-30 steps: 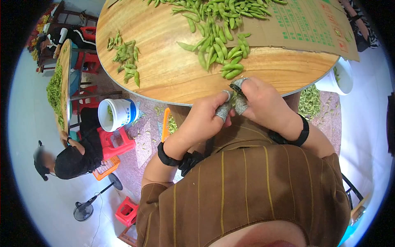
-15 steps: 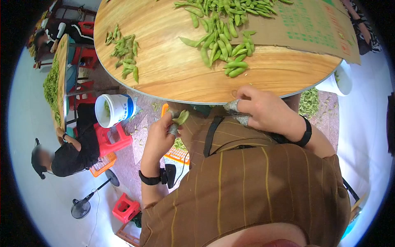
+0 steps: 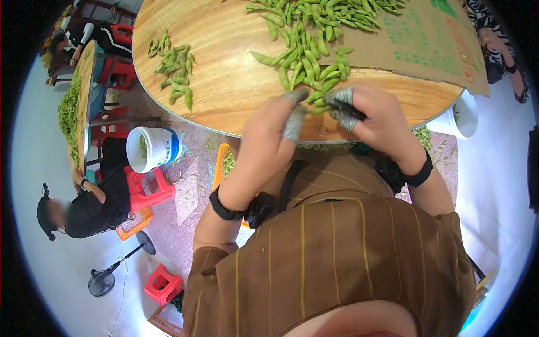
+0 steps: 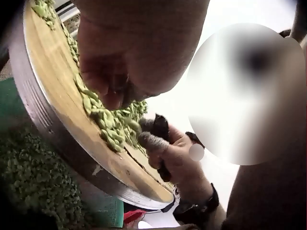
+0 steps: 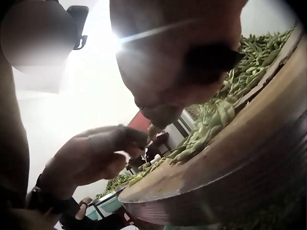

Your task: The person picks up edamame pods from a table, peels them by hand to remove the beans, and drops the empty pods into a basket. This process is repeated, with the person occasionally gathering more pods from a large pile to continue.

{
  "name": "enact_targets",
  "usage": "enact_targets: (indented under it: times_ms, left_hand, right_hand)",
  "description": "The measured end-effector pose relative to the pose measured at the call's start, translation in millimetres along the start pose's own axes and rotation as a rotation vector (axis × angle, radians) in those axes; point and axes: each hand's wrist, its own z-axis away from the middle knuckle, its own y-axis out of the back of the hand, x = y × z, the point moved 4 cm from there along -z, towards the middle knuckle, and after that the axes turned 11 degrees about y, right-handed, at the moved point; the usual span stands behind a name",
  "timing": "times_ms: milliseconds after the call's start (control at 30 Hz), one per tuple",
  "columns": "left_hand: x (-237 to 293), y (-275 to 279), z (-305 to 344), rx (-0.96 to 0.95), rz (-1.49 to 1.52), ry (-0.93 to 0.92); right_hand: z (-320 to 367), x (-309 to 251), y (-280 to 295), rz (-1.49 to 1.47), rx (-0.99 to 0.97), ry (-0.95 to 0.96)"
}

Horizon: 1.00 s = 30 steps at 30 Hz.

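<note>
left hand (image 3: 266, 135) fingers straight on pods (image 3: 306, 63) | right hand (image 3: 379, 121) grasp hidden, cannot tell

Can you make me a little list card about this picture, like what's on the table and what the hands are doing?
Place: round wooden table
On the table: big pile of green bean pods, small pile, cardboard sheet
Left hand: grey-covered fingers reach to the near edge of the big pile
Right hand: fingers curled at the same edge; cannot tell if it holds a pod
Beside the table: white bucket, fan
</note>
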Motion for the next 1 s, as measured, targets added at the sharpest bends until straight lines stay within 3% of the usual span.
enact_targets:
  times_ms: [33,100,133,200,233,300,400,467,733,833,900,933,967,1000]
  left_hand:
    - [0,0,-5,0.0,0.004,-0.003]
    - [-10,-25,-3,-0.736,0.427,0.451]
    - [-8,-26,-5,-0.743,0.426,0.446]
    - [-10,-28,-2,-0.705,0.739,0.705]
    - [-8,-28,-2,-0.707,0.732,0.705]
    - [-8,-27,-2,-0.546,0.808,0.719]
    - [-5,-30,2,-0.476,0.824,0.759]
    - [-4,-30,2,-0.495,0.795,0.757]
    - [-9,-35,5,-0.454,0.811,0.747]
    - [-12,-38,6,-0.453,0.717,0.705]
    - [-3,-32,4,-0.229,0.093,0.176]
    - [-4,-33,5,-0.231,0.094,0.178]
    - [1,-32,6,-0.182,-0.041,0.053]
    - [5,-32,7,-0.132,-0.176,-0.072]
  right_hand:
    - [3,-4,2,-0.027,-0.01,0.04]
    - [6,-8,7,-0.055,0.003,0.097]
    - [7,-11,9,-0.051,0.008,0.093]
    - [10,-9,13,-0.048,0.119,-0.142]
    - [12,-8,10,-0.051,0.126,-0.142]
    - [19,-1,-3,-0.383,0.105,-0.284]
    - [21,-7,-12,-0.66,-0.011,-0.422]
    - [27,0,-22,-0.658,0.043,-0.332]
    - [24,-11,-12,-0.817,-0.016,-0.489]
    - [25,-8,-13,-0.854,-0.048,-0.57]
    - [25,-7,-15,-0.905,-0.049,-0.626]
    - [26,-7,-17,-0.958,-0.051,-0.682]
    - [25,-4,-18,-0.958,-0.05,-0.684]
    - [27,-1,-22,-1.142,-0.026,-0.765]
